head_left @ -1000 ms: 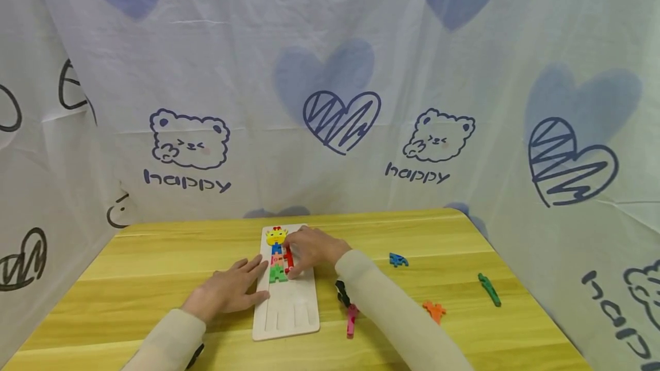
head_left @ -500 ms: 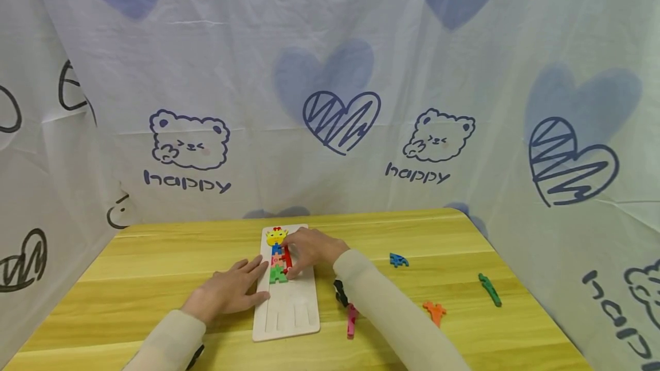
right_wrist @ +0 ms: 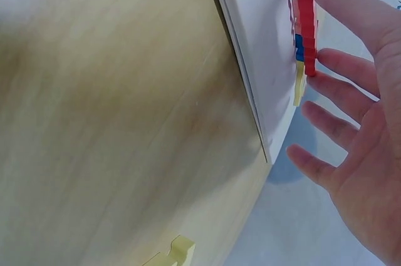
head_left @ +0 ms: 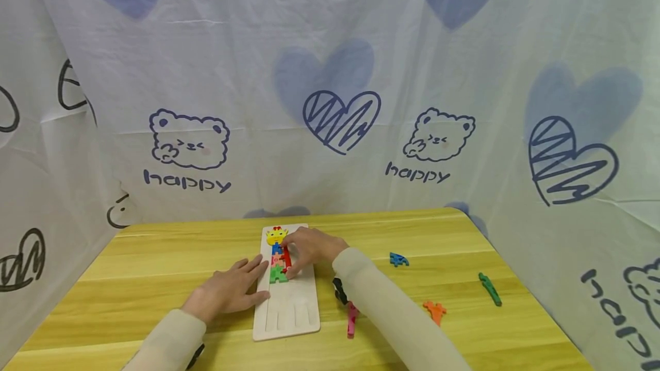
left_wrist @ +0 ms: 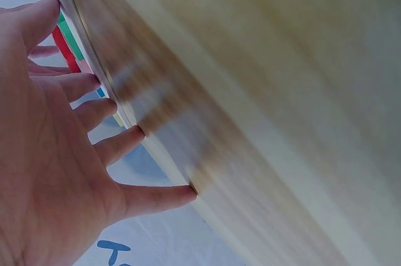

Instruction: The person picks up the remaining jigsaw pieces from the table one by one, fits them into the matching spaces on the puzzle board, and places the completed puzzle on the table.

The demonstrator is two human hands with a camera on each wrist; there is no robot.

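My right hand [head_left: 311, 246] pinches a long red puzzle piece [head_left: 287, 257] between thumb and fingers; the right wrist view shows the red piece [right_wrist: 306, 25] standing along the row of coloured pieces. That row sits on a white puzzle board [head_left: 291, 298]: a yellow giraffe head [head_left: 277, 237], then blue [head_left: 277, 249], pink [head_left: 276, 260] and green [head_left: 278, 274] pieces. At the board's left edge rests my left hand [head_left: 227, 289], its fingers spread and fairly straight. In the left wrist view, fingertips of this hand [left_wrist: 69, 147] touch along the board's edge.
To the right on the wooden table [head_left: 154, 256] lie a blue piece [head_left: 399, 260], a green piece [head_left: 490, 289], an orange piece [head_left: 435, 311] and a pink piece [head_left: 352, 320]. A yellow piece [right_wrist: 175, 253] shows low in the right wrist view. A printed cloth [head_left: 258, 130] hangs behind the table.
The red piece has shifted slightly left toward the coloured row, with my right fingers still on it. My left hand has stayed in place on the board's edge.
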